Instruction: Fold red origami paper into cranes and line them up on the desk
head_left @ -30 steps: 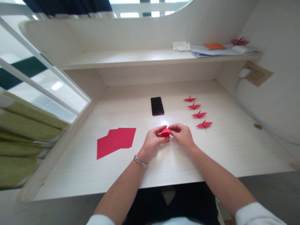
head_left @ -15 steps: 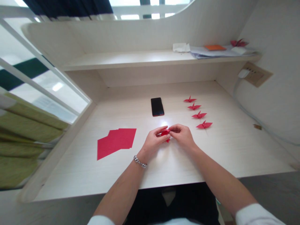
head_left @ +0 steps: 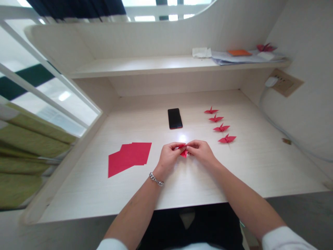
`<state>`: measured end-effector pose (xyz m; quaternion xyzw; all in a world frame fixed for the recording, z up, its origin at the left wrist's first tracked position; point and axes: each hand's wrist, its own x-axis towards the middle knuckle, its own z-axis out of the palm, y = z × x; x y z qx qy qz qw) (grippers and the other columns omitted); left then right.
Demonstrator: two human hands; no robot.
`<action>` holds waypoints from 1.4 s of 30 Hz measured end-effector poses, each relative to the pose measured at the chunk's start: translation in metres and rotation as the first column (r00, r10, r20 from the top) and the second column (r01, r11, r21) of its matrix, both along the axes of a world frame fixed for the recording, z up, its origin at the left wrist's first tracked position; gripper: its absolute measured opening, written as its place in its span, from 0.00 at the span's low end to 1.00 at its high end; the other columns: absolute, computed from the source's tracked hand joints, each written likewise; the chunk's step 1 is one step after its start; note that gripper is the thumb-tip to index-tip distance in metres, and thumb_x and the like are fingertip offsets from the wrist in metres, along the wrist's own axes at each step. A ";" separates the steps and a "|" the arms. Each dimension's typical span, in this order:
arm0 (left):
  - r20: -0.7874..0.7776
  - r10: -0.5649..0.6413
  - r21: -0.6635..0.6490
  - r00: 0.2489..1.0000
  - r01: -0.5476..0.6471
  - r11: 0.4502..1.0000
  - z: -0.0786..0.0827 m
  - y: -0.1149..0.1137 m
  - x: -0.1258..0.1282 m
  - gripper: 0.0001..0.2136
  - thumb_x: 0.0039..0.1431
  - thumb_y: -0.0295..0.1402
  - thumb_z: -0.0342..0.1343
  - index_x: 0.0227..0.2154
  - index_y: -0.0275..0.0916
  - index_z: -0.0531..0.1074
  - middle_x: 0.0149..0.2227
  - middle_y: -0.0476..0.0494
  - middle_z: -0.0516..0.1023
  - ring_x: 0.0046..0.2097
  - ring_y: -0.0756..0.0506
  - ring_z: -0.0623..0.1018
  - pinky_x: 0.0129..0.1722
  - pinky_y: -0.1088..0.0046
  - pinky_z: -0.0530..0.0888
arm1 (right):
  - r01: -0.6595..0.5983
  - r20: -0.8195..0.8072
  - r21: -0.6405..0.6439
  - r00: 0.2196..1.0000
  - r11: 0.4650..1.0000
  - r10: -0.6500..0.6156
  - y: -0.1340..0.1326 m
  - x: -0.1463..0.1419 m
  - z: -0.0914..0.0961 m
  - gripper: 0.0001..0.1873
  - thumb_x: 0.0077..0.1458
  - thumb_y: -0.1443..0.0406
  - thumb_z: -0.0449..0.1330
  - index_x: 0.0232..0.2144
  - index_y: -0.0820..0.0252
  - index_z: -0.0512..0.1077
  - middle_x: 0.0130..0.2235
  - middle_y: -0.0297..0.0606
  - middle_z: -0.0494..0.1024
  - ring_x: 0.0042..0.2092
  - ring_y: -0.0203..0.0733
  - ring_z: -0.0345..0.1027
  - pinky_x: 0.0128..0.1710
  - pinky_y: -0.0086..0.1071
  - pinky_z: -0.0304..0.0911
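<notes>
Between my hands is a small folded red paper (head_left: 184,153), pinched from both sides just above the desk, its lower point facing me. My left hand (head_left: 170,155) is closed on its left side, thumb across the front. On the other side, the thumb and fingers of my right hand (head_left: 200,150) grip the right edge. The fingers cover much of the paper, so its full shape is hidden. To the right, several red paper cranes (head_left: 227,139) stand in a slanting row. Flat red paper sheets (head_left: 135,154) lie overlapping on the left.
A black phone (head_left: 175,118) lies beyond my hands on the pale desk (head_left: 88,187). Above runs a shelf (head_left: 145,64) with papers (head_left: 229,58), an orange piece (head_left: 239,52) and a red folded paper (head_left: 266,47). A white plug and cable (head_left: 272,82) hang at the right wall socket.
The folded paper has been pressed narrower, with its point now showing more below my fingers. My left thumb and fingers have drawn closer together. The cranes, sheets and phone stay put.
</notes>
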<state>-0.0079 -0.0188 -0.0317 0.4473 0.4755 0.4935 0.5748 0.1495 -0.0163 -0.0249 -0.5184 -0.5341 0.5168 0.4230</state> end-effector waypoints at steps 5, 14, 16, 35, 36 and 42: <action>-0.030 -0.051 0.004 0.998 0.051 0.999 0.000 -0.001 -0.001 0.15 0.42 0.35 0.70 0.34 0.33 0.80 0.34 0.39 0.82 0.35 0.44 0.79 0.36 0.69 0.76 | 0.019 -0.003 -0.024 1.000 1.000 -0.019 -0.001 0.001 -0.001 0.09 0.43 0.65 0.64 0.29 0.64 0.78 0.24 0.37 0.78 0.26 0.38 0.70 0.27 0.29 0.64; -0.083 -0.020 0.084 0.996 0.027 0.996 0.005 -0.001 -0.005 0.15 0.43 0.36 0.69 0.34 0.34 0.80 0.38 0.38 0.82 0.36 0.44 0.80 0.37 0.69 0.76 | -0.001 -0.023 -0.060 1.000 0.998 0.000 -0.001 0.000 -0.004 0.09 0.43 0.64 0.65 0.28 0.64 0.77 0.22 0.37 0.77 0.24 0.36 0.69 0.24 0.28 0.62; -0.096 -0.003 0.092 0.995 0.012 0.996 0.007 -0.001 -0.005 0.14 0.44 0.37 0.69 0.33 0.34 0.80 0.36 0.38 0.82 0.35 0.45 0.79 0.36 0.70 0.75 | -0.018 -0.029 -0.064 0.999 0.998 0.016 -0.001 0.000 -0.005 0.09 0.43 0.64 0.66 0.27 0.64 0.77 0.21 0.36 0.76 0.23 0.36 0.68 0.23 0.27 0.61; 0.025 -0.077 0.027 0.997 0.077 0.997 0.005 -0.001 -0.003 0.17 0.44 0.35 0.68 0.37 0.33 0.78 0.36 0.38 0.82 0.36 0.44 0.79 0.37 0.69 0.75 | 0.098 -0.170 -0.057 0.980 0.994 -0.106 -0.001 0.000 0.004 0.11 0.41 0.61 0.68 0.27 0.63 0.75 0.22 0.36 0.77 0.24 0.36 0.70 0.26 0.29 0.65; 0.016 -0.073 0.027 0.997 0.073 0.997 0.005 -0.001 -0.002 0.16 0.43 0.35 0.69 0.36 0.33 0.79 0.36 0.38 0.82 0.36 0.44 0.79 0.37 0.68 0.75 | 0.081 -0.139 -0.030 0.987 0.996 -0.084 -0.002 0.000 0.005 0.11 0.42 0.62 0.67 0.28 0.63 0.75 0.23 0.36 0.77 0.24 0.37 0.70 0.26 0.29 0.65; 0.020 -0.069 0.023 0.997 0.069 0.997 0.010 -0.001 -0.003 0.16 0.42 0.32 0.69 0.36 0.33 0.79 0.36 0.38 0.82 0.37 0.43 0.79 0.40 0.67 0.75 | 0.002 -0.045 0.022 0.999 1.000 -0.001 -0.004 -0.001 0.008 0.11 0.44 0.64 0.64 0.33 0.64 0.77 0.27 0.39 0.80 0.28 0.38 0.72 0.28 0.29 0.66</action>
